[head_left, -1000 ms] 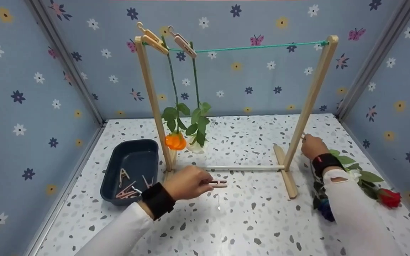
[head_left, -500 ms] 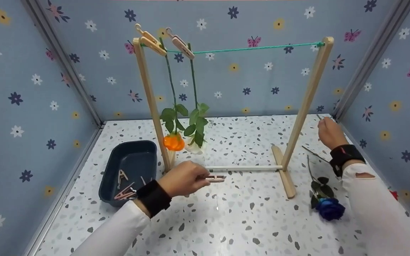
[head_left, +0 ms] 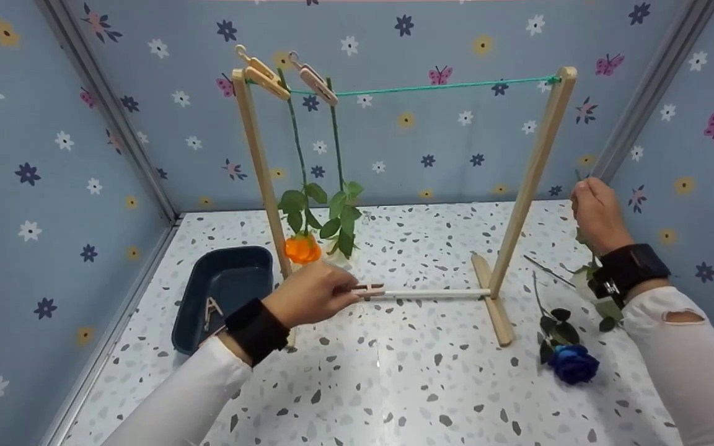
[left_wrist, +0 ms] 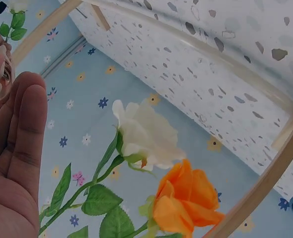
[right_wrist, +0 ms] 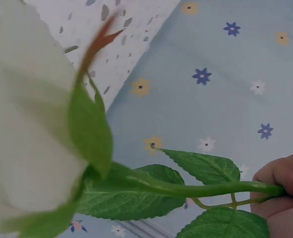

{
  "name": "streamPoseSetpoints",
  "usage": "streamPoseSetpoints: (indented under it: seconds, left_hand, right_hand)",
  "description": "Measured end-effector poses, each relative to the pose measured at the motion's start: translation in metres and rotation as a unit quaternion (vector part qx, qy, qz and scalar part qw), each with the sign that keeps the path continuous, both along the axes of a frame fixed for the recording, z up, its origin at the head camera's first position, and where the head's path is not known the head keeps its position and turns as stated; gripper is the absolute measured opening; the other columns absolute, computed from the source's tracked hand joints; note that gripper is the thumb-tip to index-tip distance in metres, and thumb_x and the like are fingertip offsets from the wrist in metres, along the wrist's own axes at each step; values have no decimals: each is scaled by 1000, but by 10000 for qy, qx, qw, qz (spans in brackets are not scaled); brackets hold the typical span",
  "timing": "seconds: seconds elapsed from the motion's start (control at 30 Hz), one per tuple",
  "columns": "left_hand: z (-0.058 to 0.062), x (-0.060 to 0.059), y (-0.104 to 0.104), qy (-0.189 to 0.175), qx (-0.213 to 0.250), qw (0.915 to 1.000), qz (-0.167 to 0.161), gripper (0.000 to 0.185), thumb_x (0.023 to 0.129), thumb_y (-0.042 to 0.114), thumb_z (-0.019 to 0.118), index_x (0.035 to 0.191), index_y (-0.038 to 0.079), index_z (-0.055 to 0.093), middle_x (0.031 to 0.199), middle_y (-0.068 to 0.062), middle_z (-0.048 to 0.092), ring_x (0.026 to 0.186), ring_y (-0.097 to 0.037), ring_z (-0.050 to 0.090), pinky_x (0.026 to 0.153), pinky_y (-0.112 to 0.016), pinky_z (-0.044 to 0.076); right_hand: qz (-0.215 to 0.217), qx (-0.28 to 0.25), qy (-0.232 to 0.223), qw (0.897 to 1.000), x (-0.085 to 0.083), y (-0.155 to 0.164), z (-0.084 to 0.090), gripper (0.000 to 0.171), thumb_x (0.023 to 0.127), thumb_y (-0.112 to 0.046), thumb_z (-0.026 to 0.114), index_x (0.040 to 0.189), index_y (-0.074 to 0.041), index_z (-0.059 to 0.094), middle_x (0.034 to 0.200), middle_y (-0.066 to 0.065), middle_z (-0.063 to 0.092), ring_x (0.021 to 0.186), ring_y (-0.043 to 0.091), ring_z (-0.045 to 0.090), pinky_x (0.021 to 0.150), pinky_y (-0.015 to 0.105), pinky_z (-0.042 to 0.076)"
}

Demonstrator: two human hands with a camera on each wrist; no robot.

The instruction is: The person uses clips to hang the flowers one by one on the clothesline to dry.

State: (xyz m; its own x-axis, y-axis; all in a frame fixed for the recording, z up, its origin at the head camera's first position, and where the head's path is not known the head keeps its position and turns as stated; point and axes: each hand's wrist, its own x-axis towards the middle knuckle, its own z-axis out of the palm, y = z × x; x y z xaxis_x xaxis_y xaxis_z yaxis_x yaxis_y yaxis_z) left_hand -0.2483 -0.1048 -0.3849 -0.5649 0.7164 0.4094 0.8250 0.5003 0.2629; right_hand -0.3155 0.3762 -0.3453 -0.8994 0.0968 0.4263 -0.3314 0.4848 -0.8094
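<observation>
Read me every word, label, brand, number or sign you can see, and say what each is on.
No readable text anywhere.
Wall: flower and butterfly prints, no letters.
Peg in the left hand: no lettering visible.
Tub: none visible.
Right wristband: a small pale mark, too small to tell whether it's lettering.

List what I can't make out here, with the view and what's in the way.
Dark tray: its near right part and contents there; head view, behind the left wristband.
Held white rose: the whole bloom; right wrist view, blurred and cut off by the left edge.
Loose stem: where it ends; head view, behind the held white rose and right arm.
</observation>
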Motion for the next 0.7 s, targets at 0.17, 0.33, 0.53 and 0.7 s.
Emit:
streamPoseSetpoints:
  seconds: [0.17, 0.33, 0.53, 0.7]
  left_hand:
    - [27, -3, -3, 140, 80, 9997, 163, 10, 81, 24, 63, 81, 14, 65, 68, 10, 55, 56, -4, 46, 50, -17, 41]
    - [58, -6, -4, 373, 236, 9988, 233, 8, 81, 21, 63, 80, 13, 65, 65, 9, 54, 53, -4, 46, 48, -19, 40]
    - [89, -11, -3, 718, 406, 9959, 383, 8, 80, 20, 62, 78, 14, 67, 62, 9, 55, 49, -4, 44, 45, -19, 38]
    - [114, -16, -1, 581, 435, 9966, 398, 10, 82, 19, 61, 76, 13, 66, 59, 7, 51, 46, -7, 40, 41, -22, 34]
  right_hand:
    - [1426, -1775, 184, 9736, 21, -27, 28, 31, 97, -17, 30, 80, 9, 33, 55, 3, 25, 42, 17, 17, 40, 32, 12]
    - [2098, -2396, 353, 9473, 31, -52, 44, 28, 97, -13, 29, 77, 7, 33, 54, 2, 23, 41, 15, 14, 39, 29, 8]
    - [2581, -2305, 517, 9368, 40, -84, 50, 28, 97, -11, 26, 76, 6, 32, 53, 3, 23, 40, 15, 16, 38, 30, 9]
    - [2764, -2174, 415, 9352, 45, -108, 53, 28, 97, -13, 27, 78, 7, 32, 54, 4, 22, 41, 16, 18, 38, 31, 10]
